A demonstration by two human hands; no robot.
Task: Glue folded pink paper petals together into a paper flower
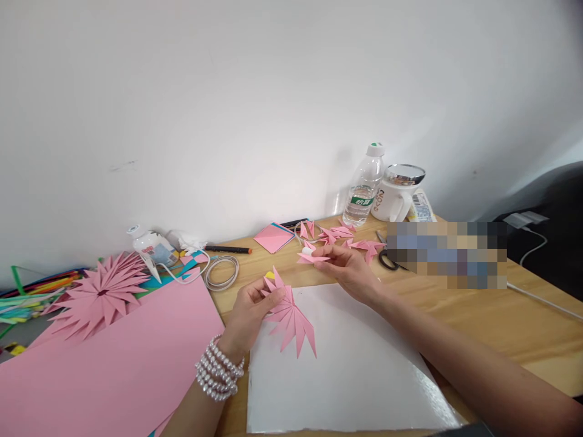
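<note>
My left hand point(255, 306), with strings of pearly beads round the wrist, pinches a pink fan of joined folded-paper points point(296, 325). A small yellow thing point(269, 275) shows by its fingertips; I cannot tell what it is. Farther right and a little higher, my right hand point(344, 267) is closed on a folded pink paper piece point(307, 259). Something small and white point(307, 250) shows at its fingers, too small to name. The two paper pieces are apart, above a glossy white sheet point(337, 382). More folded pink pieces point(337, 233) lie behind my right hand.
Pink sheets point(136, 358) and a finished-looking pink paper rosette point(102, 291) lie at left, near a white bottle point(152, 246) and a coiled cord point(221, 273). A water bottle point(362, 194), a white mug point(394, 197) and scissors point(387, 258) are at the back right.
</note>
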